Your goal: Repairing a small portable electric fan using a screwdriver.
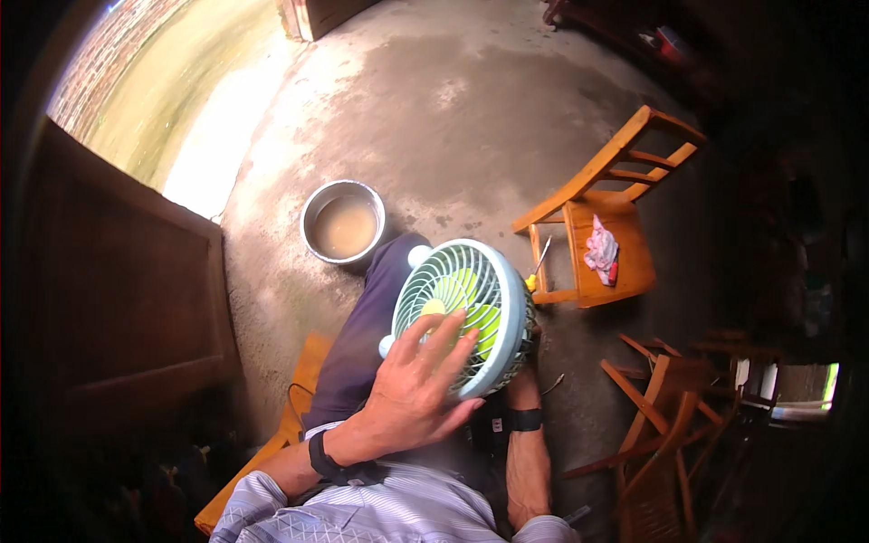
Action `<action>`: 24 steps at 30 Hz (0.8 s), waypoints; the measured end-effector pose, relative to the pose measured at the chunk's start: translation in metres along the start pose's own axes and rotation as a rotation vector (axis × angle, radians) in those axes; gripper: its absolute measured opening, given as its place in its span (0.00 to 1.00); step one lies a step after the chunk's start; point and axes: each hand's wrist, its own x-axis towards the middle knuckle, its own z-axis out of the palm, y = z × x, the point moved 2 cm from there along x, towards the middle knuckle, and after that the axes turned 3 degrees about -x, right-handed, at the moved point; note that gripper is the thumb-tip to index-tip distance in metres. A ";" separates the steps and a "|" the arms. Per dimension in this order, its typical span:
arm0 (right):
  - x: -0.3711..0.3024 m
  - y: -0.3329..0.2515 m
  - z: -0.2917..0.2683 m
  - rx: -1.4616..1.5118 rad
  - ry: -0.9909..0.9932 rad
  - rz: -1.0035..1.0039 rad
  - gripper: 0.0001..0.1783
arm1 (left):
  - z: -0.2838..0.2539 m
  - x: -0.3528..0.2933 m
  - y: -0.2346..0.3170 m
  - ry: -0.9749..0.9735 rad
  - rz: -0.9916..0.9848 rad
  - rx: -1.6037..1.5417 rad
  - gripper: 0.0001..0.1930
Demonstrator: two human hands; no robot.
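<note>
A small electric fan (453, 312) with a pale blue round grille, green blades and rounded light knobs is tilted above my lap. My left hand (412, 385) lies across the lower left of the front grille, its fingers stretched and spread. Behind the fan, my right hand (523, 387) shows only a small part near the wrist. Its fingers are hidden by the fan, so their grip does not show. Dark bands circle both wrists. Close to the fan's right rim is a screwdriver (540, 262) with a yellow handle, beside a chair.
A wooden chair (615, 271) at the right carries a crumpled pink-and-white cloth (600, 251) and a small red object. Ahead on the concrete floor stands a metal pot (308, 231) of cloudy liquid. Wooden furniture (665, 407) is at lower right, a dark door (127, 299) at left.
</note>
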 end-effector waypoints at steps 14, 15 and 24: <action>-0.005 -0.073 -0.028 -0.318 0.272 0.120 0.22 | 0.046 0.008 -0.006 -0.123 0.129 0.089 0.40; -0.004 -0.089 -0.022 -0.349 0.340 0.101 0.17 | 0.047 0.010 -0.005 -0.146 0.161 0.120 0.36; -0.001 -0.164 0.039 -0.670 0.096 0.012 0.29 | 0.054 0.010 -0.006 -0.092 0.150 0.184 0.41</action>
